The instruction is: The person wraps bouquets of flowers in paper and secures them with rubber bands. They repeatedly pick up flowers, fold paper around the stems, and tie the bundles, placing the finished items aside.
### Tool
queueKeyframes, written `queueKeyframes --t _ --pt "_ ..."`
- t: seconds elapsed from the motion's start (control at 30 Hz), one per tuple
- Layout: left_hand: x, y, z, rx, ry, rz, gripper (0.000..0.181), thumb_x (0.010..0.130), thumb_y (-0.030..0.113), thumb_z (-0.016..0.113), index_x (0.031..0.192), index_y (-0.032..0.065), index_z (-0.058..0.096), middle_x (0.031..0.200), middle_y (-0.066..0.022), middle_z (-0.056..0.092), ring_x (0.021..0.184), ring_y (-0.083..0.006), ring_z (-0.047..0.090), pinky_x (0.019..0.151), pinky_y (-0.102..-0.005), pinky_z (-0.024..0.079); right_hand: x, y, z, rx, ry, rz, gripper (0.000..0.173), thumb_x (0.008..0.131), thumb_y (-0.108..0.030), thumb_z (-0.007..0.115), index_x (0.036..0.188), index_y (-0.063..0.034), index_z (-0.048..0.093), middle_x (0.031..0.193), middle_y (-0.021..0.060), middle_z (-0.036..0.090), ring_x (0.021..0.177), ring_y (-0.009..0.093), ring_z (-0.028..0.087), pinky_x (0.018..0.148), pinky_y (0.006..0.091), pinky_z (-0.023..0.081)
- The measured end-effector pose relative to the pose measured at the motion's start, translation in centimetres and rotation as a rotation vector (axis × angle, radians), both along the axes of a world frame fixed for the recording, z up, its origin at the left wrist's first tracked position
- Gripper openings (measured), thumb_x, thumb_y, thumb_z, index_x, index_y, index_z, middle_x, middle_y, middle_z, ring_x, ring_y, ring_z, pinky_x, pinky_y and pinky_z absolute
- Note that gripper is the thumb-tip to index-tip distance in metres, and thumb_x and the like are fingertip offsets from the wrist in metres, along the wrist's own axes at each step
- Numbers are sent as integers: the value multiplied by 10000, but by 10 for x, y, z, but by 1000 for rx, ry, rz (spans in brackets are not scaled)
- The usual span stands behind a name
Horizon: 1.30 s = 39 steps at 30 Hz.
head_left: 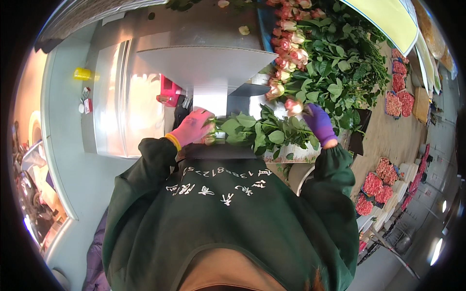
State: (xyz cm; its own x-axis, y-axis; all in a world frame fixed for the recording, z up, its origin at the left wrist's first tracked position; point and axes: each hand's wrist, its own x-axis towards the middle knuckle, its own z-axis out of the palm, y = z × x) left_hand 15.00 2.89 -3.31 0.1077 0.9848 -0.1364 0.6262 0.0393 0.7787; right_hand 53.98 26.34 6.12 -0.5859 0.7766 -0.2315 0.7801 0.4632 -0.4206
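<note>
My left hand (194, 126), in a pink glove, is closed around rose heads at the left end of several leafy stems. Those rose stems (265, 131) lie crosswise before me, over a box-like stand with a grey upright panel (211, 65). My right hand (320, 123), in a purple glove, has its fingers at the base of a pink and cream rose (293, 107), blurred, at the right end of the stems. Beyond it lies a large pile of cut roses (291, 47), heads to the left, leaves and stems to the right.
A pink tape dispenser (170, 91) stands left of the panel, near a shiny metal sheet (109, 105). A yellow tape roll (82, 74) and small boxes lie further left. Bundled roses (398, 103) stand on the floor at right. A yellow sheet (389, 18) hangs at upper right.
</note>
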Motion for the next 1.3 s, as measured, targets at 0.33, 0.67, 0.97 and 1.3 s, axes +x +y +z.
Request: queueKeyframes --t 0.33,0.67,0.97,1.3 --pt "-2 -12 -31 -59 -66 483 648 758 306 814 1293 43 560 1182 -210 594 1124 -387 578 966 -449 477 -206 -102 -110 76 -15 533 193 901 -185 561 1079 -127 610 1048 121 643 938 331 680 745 491 541" --pt "-17 28 16 118 289 -84 495 774 244 733 1222 99 581 1152 -147 599 1056 -359 597 914 -459 488 -210 -104 -122 118 -14 548 279 866 -207 593 1139 -163 634 1070 105 625 984 320 645 775 468 536" --pt "-15 22 12 36 148 -82 420 831 174 698 1211 29 594 1143 -189 599 1071 -386 584 922 -445 478 -74 19 -70 229 -78 -224 169 861 -223 605 924 -79 668 811 199 660 811 444 639 751 537 508" --pt "-8 18 7 30 110 -34 446 816 125 690 1239 35 579 1189 -194 583 1114 -393 564 960 -443 460 -14 30 62 597 655 -328 292 968 -214 654 1206 -63 577 1049 85 616 822 181 608 780 308 527"
